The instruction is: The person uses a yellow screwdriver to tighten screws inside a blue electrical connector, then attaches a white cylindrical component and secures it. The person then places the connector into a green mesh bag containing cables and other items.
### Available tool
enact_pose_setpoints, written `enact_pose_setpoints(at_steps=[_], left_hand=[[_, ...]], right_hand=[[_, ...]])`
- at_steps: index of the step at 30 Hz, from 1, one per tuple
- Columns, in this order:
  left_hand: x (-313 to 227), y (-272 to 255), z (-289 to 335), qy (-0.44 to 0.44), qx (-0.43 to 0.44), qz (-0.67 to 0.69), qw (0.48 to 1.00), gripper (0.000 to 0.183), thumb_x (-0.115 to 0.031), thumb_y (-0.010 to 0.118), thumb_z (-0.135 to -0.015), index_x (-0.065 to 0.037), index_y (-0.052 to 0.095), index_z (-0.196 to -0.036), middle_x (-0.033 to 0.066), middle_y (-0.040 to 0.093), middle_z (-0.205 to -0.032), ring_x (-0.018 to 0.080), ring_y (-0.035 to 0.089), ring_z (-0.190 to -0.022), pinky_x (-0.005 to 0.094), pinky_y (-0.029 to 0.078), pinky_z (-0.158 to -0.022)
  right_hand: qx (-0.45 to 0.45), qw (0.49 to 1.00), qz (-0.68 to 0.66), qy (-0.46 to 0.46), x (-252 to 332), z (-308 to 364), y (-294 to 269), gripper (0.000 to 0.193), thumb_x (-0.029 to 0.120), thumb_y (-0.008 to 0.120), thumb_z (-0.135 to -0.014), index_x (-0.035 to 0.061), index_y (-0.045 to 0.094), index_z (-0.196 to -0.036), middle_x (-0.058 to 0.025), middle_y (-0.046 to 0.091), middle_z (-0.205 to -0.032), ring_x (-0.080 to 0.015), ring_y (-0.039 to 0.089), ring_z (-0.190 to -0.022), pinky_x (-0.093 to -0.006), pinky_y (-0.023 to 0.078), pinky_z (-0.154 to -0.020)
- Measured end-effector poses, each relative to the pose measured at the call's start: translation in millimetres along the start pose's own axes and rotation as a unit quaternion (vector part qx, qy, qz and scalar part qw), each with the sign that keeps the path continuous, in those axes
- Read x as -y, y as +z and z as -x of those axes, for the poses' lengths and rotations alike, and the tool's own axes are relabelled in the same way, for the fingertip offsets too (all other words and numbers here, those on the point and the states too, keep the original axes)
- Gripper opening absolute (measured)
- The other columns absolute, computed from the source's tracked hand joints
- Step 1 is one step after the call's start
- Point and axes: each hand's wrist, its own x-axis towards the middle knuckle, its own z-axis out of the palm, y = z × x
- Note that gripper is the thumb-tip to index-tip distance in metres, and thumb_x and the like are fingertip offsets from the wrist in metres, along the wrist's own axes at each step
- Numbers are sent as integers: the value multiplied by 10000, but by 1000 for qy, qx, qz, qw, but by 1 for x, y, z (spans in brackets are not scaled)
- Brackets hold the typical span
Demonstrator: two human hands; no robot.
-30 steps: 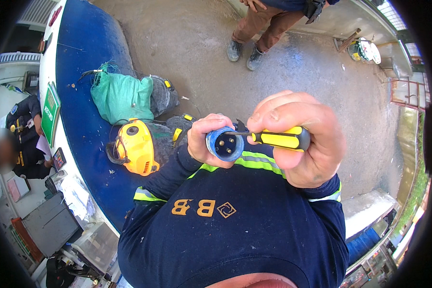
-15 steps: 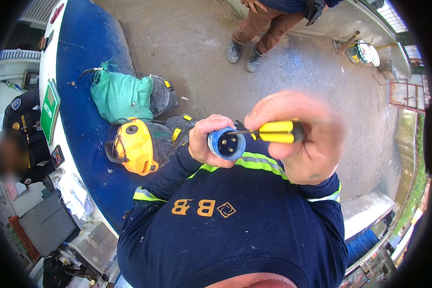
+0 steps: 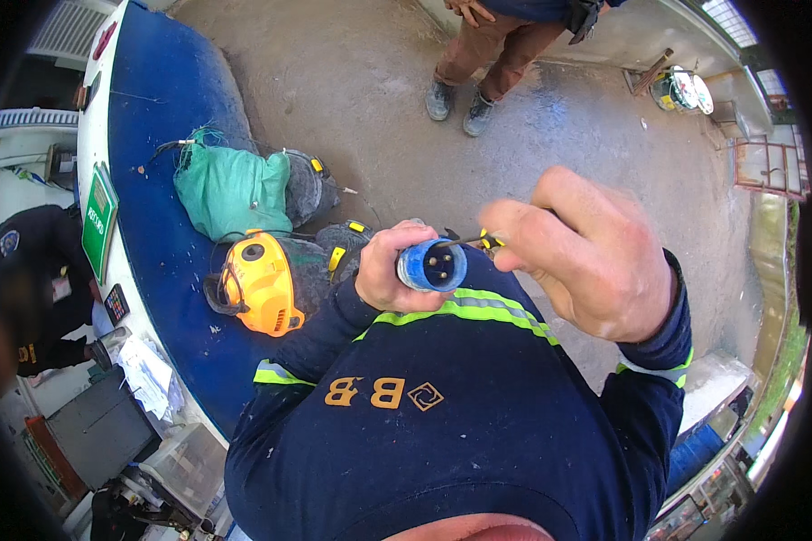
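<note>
Blue plug point(image 3: 424, 267) sits up in front of my chest, in my left hand point(image 3: 383, 275), its round open end turned toward me so that the metal pins show inside the dark face. My left fingers are curled closely around its body, holding it. My right hand point(image 3: 600, 257) is level with it, just to the right, and those fingers are bent tight around the handle of a screwdriver point(image 3: 490, 241); only a bit of yellow and black peeks out beyond my knuckles. The thin shaft points left to the plug's upper rim; I cannot tell exactly what its tip bears on.

Below my hands is my navy top point(image 3: 478, 433), with a lime and silver reflective band across it. To my left lies a yellow helmet point(image 3: 257, 284), near a green bag point(image 3: 235, 191) and some dark gear with yellow tabs point(image 3: 311, 187), against a blue surface point(image 3: 167, 81). Beyond that runs a white tabletop point(image 3: 93, 135) bearing a green sign point(image 3: 99, 223), a small keypad point(image 3: 115, 305) and loose papers point(image 3: 149, 374). Someone in dark clothes point(image 3: 41, 261) is behind it. Across the concrete floor point(image 3: 352, 108) stands another person in brown trousers point(image 3: 487, 59).
</note>
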Motion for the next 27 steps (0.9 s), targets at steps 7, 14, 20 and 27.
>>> enact_pose_setpoints(at_steps=[7,14,20,27], left_hand=[[5,6,-2,11,14,-12,1000,653,-176,844,-637,-2,494,-1161,174,646,-898,299,673,-769,373,534,-693],[9,2,0,-32,32,64,997,665,-216,843,-676,15,458,-1166,179,623,-957,238,644,-797,341,518,-708],[21,-13,32,-201,-89,13,975,686,-380,818,-739,7,431,-1152,93,583,-954,153,589,-815,281,494,-743],[70,-19,17,-303,-70,-38,950,603,-319,818,-737,-13,473,-1126,67,597,-969,137,588,-835,280,494,-765]], right_hand=[[3,996,-85,-30,-8,5,20,401,117,718,-737,41,574,-1103,-179,480,-1207,-313,587,-952,-359,494,-786],[-379,811,-395,208,-114,75,71,516,456,468,-978,25,515,-1258,-133,571,-1240,-253,557,-1066,-355,449,-883],[-477,606,-499,395,-135,163,123,499,467,411,-1007,33,541,-1216,-115,600,-1099,-196,568,-974,-358,465,-822],[-494,498,-506,501,-151,191,190,430,423,454,-1005,34,572,-1146,-83,626,-970,-172,596,-832,-316,485,-721]])
